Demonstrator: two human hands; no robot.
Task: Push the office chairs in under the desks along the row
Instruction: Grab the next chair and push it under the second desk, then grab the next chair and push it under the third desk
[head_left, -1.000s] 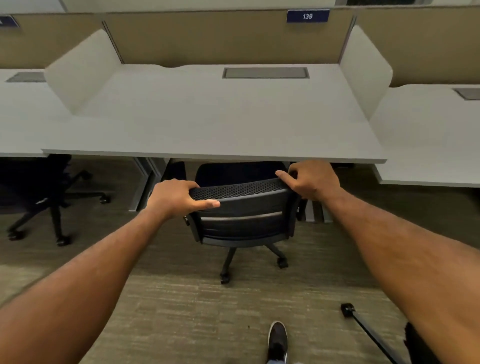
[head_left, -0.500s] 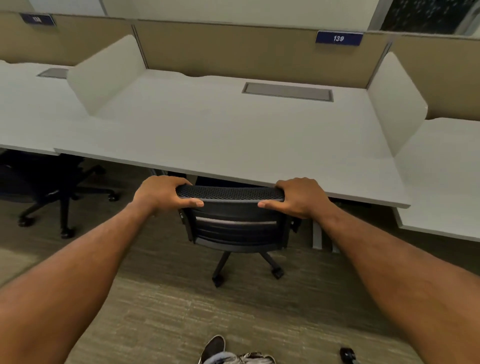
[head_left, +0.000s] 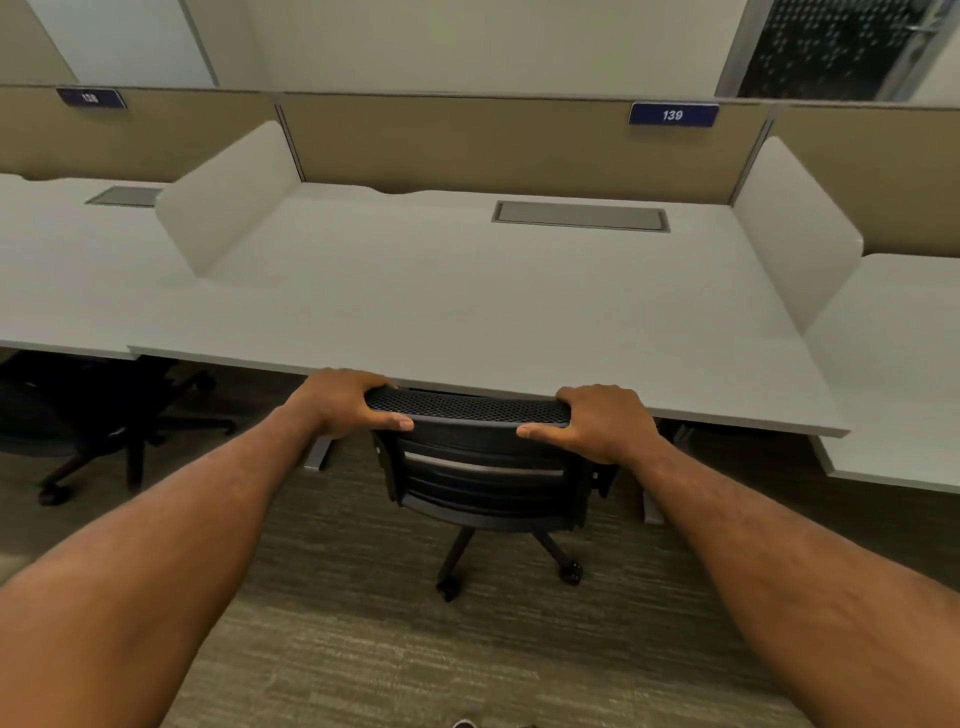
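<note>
A black office chair (head_left: 483, 467) with a mesh backrest stands at the front edge of the white desk (head_left: 467, 312) labelled 139. Its seat is hidden under the desktop and the top of its backrest touches or nearly touches the desk's edge. My left hand (head_left: 343, 402) grips the left end of the backrest top. My right hand (head_left: 602, 421) grips the right end. Both thumbs lie on the near side of the backrest. The chair's castors (head_left: 569, 571) rest on the carpet.
Another black office chair (head_left: 93, 415) sits under the neighbouring desk (head_left: 62, 291) on the left. A third desk (head_left: 904, 364) adjoins on the right. White side dividers (head_left: 228, 197) and tan back panels bound each desk. A shoe tip shows at the bottom edge.
The chair has rolled forward under the desk; its seat has gone out of sight and the backrest now meets the desk edge. Both hands kept their grip and my view came closer.
</note>
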